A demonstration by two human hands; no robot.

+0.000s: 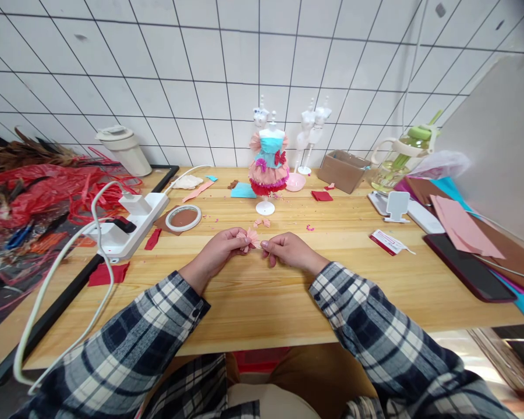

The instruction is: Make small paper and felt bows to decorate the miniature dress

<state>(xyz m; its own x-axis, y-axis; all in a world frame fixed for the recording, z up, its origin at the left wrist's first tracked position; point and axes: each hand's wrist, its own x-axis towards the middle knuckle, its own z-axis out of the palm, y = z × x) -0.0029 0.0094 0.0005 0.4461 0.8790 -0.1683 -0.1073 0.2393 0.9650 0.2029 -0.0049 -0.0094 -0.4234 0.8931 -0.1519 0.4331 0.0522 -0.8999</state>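
My left hand is closed in a pinch on a pleated pink crepe paper piece, whose frilled edge fans out toward the right. Close beside it, my right hand has thumb and forefinger pressed together. A small pale bit shows at those fingertips, too small to name. Just beyond the hands lie pink paper scraps shaped like a little bow. Farther back, a white mini mannequin on a round stand wears a paper dress with a blue bodice and ruffled pink and red skirt.
At left are a roll of tape, a power strip with looping cables and a lidded cup. Bare mannequins, a brown box and a pitcher stand behind. A phone and paper sheets lie right.
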